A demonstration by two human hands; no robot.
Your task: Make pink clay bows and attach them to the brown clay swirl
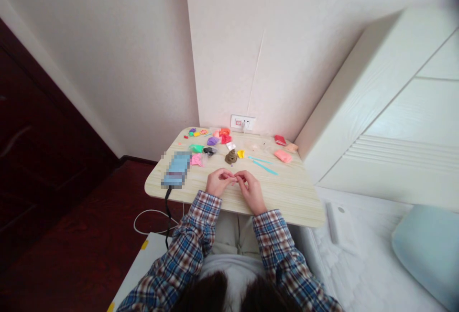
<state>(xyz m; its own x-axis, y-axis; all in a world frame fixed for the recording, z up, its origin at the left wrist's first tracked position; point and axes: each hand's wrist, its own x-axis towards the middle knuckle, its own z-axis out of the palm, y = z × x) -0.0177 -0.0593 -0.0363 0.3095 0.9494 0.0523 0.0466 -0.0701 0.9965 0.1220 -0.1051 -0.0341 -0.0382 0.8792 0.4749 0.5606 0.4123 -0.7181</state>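
Left hand [218,182] and right hand [251,190] meet at the fingertips over the near part of the surface [292,197]; cannot tell whether the fingers are clamped on a small piece. Brown coiled lump [231,157] sits upright on the surface, just beyond them. To its left, clear wrappers hold one colour each: black material [209,150], green material [195,148], pink material [197,160]. Yellow piece [241,154] just right of the lump. Farther right, salmon-coloured packet [283,156], contents not distinguishable.
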